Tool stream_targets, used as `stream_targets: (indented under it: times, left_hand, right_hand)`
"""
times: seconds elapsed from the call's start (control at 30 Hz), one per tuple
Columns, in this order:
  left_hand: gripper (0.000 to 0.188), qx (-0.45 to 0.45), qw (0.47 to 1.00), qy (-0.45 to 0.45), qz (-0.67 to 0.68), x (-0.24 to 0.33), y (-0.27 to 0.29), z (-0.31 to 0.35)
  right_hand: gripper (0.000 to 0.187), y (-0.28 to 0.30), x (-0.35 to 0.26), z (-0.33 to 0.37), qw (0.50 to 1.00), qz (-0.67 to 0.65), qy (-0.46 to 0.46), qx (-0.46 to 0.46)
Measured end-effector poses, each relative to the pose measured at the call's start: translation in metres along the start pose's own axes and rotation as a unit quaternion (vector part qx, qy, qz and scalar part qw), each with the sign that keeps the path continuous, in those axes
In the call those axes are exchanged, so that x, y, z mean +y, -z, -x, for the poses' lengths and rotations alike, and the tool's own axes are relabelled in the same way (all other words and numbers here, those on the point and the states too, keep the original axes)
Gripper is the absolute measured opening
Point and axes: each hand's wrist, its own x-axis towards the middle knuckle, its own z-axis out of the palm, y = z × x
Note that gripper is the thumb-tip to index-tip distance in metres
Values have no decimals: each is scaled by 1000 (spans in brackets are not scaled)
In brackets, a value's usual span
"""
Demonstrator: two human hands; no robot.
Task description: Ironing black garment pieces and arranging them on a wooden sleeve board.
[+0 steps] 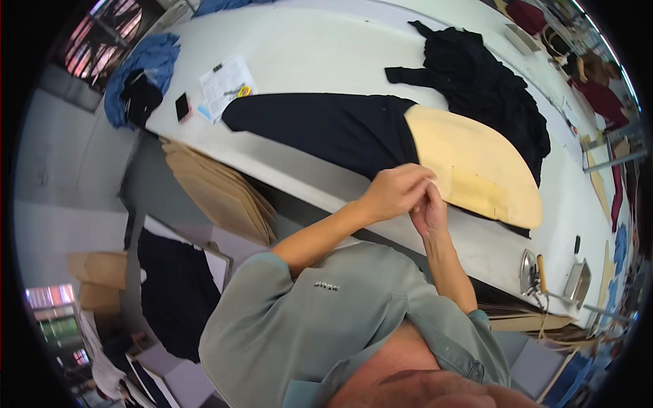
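Left hand (401, 193): fingers bunched beside the board (473, 146); cannot tell whether it pinches anything.
Right hand (430, 212): against the left, fingers curled; grip likewise unclear.
Board: on the desk (326, 54).
Navy garment (333, 126): meeting the board's left end.

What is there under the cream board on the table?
Along the near edge of the cream board, dark cloth peeks out toward the right; the board hides whatever lies under its middle.
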Motion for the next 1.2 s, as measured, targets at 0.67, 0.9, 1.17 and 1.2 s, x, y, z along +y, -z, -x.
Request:
stream_targets:
  times: [0.67, 0.9, 1.17, 1.2]
  left_hand:
    - [59, 353, 935, 4, 18, 90, 195, -191]
    - [57, 315, 928, -155, -126, 141, 77, -270]
    - [27, 262, 935, -61, -232, 31, 15, -186]
    - [30, 233, 956, -38, -177, 34, 17, -178]
  right_hand:
    - [35, -61, -150, 12, 811, 536, 210, -103]
    - [54, -179, -269, -9, 618, 407, 645, -192]
    - [46, -15, -213, -77, 716, 501, 484, -43]
    - [49, -24, -230, -65, 713, 552, 430, -56]
